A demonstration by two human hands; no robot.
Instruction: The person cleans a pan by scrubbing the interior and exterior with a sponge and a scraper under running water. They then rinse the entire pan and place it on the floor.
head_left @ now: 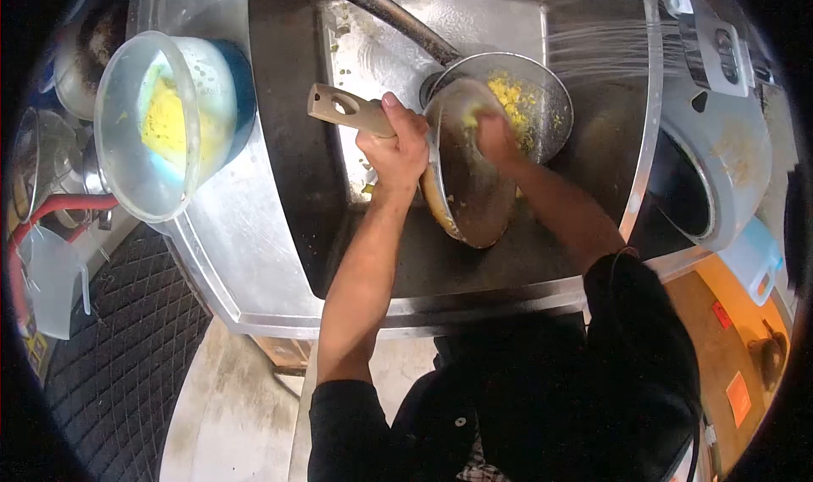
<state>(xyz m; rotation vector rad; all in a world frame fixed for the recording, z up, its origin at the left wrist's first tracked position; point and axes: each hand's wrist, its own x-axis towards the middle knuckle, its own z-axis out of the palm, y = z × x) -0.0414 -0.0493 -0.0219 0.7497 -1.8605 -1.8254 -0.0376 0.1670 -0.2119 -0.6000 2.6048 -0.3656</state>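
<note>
My left hand (396, 143) is wrapped round the beige handle (343, 111) of a frying pan (478, 198), near where the handle meets the rim. The pan is tipped up on its side over the sink, its brownish inside turned toward my right. My right hand (498, 139) presses against that inner face with curled, slightly blurred fingers; I cannot tell what they hold. A yellowish patch shows by the fingertips. Just behind the pan sits a metal bowl-shaped vessel (555, 101), with yellow and green food bits (508, 96) inside.
A large metal sink (284, 185) surrounds the work, with a dark hose (389, 16) reaching in from above. At left stands a clear plastic tub (110, 135) with yellow contents. Beyond it are a clear jug (52, 279) and red-handled tool (68, 202). Large pots (732, 143) stand right.
</note>
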